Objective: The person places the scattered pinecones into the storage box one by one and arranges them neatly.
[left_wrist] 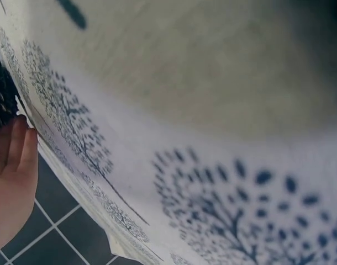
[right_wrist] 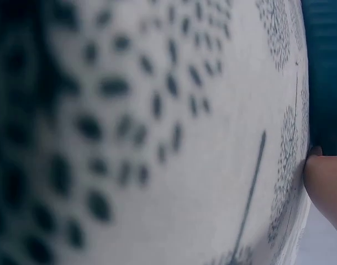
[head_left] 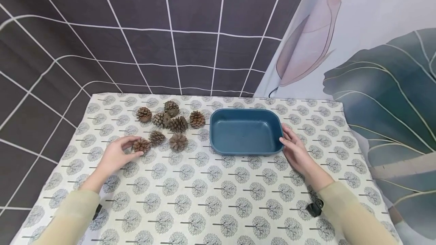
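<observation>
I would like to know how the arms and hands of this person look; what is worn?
Each arm wears a plain, pale yellow-beige fabric sleeve: left sleeve, right sleeve. Neither the left hand nor the right hand has a glove. A small black device shows beside the right cuff; a dark piece by the left is mostly hidden.

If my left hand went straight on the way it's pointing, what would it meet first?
Your left hand would likely meet the nearest pine cone first, though from these angles I can't tell whether they already touch.
</observation>
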A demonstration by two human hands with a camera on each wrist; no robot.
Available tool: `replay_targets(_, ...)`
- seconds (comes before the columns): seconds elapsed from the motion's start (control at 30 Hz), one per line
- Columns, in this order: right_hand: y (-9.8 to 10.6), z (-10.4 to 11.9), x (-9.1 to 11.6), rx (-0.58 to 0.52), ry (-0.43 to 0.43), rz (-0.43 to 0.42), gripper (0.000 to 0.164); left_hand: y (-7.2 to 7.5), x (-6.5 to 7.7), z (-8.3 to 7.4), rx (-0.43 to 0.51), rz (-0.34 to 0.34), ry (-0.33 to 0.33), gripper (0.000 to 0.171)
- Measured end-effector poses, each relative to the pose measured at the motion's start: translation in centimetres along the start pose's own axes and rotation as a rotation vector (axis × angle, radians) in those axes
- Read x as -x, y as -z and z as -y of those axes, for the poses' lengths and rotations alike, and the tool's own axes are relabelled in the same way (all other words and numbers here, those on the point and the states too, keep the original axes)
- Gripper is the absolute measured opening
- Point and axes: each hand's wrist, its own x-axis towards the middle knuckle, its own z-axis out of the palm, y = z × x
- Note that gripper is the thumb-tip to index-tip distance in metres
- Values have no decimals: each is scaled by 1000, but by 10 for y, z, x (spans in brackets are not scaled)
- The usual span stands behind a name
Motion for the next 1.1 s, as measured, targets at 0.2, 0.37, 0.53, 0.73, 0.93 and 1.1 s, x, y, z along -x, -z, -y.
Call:
replay_targets(0.2,-2,-1,6,9,2,11,75,3,1,-3,-10,-16,38,66)
replay_targets(0.37,-1,-5,8,14,27,33,77,5,1,-8,-36,-63,26,65)
replay_targets(0.53,1,-12,7,-3,80,61,75,7,2,-19,-27,-127,-11,60)
replay_targets(0.73,2,-13,7,-19,76,59,76,8,-1,-39,34,-162,-61,57)
replay_targets(0.93,1,-13,7,-16,64,60,76,-3,-15,-59,113,-125,-104,59)
replay_targets(1.1,3,-13,8,-16,72,60,74,-16,-34,-83,159,-93,-156,58)
